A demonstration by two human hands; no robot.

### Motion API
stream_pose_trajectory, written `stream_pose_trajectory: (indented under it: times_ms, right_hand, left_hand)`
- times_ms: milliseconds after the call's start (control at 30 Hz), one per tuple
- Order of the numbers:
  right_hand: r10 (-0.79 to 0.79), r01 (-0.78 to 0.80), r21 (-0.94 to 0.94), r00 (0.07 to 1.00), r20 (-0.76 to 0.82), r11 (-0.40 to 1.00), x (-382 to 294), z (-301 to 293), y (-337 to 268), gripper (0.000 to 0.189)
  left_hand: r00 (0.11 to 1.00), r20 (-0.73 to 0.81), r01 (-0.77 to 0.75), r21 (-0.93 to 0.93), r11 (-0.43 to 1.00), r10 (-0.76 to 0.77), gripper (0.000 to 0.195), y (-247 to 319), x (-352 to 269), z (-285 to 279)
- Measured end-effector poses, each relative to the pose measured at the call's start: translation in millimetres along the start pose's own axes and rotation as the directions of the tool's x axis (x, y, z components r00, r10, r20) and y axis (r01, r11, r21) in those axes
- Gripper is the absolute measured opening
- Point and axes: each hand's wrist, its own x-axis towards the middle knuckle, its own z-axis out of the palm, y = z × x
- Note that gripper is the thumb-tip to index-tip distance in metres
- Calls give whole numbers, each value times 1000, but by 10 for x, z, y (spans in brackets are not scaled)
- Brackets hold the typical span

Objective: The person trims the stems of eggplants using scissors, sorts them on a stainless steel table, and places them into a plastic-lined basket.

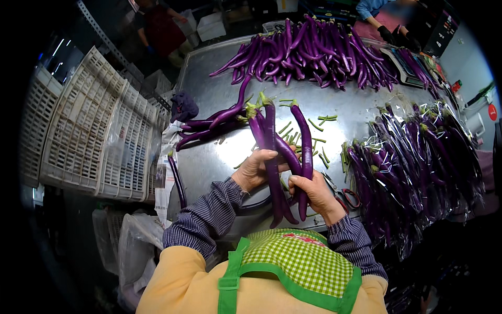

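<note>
My left hand is closed around a small bunch of long purple eggplants, their green caps pointing away from me. In my right hand is one slender eggplant, gripped near its lower end beside the bunch. It may also be touching the bunch's lower part; the fingers behind are hidden. Cut green stems lie scattered on the metal table beneath and beyond my hands. Red-handled scissors rest by my right wrist. Several loose eggplants lie to the left of the bunch.
A large eggplant heap covers the far side of the metal table. Plastic-wrapped eggplants are piled at right, near a scale. White plastic crates stand left. A dark cloth lies near the left edge. Two people stand beyond.
</note>
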Motion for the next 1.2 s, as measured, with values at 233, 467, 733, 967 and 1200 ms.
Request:
stream_pose_trajectory:
  times_ms: [233,467,733,967,1200]
  right_hand:
    - [-180,155,-332,983,-46,930,-249,55,-3,41]
    - [-129,197,-870,979,155,451,-374,153,-296,60]
    - [-210,235,-824,967,144,516,-323,82,-61,81]
    - [-390,322,-645,920,39,693,-34,184,-47,105]
    - [-292,223,-363,945,-149,905,204,18,-210,77]
  left_hand:
    - [979,-189,-108,-161,981,76,65,-10,80,21]
    - [998,29,-40,-248,968,49,67,-4,80,-49]
    - [998,-63,-31,-225,974,17,37,-147,119,-141]
    - [966,-220,-121,86,989,138,36,-140,179,342]
    - [995,-49,-76,177,981,86,61,-8,305,393]
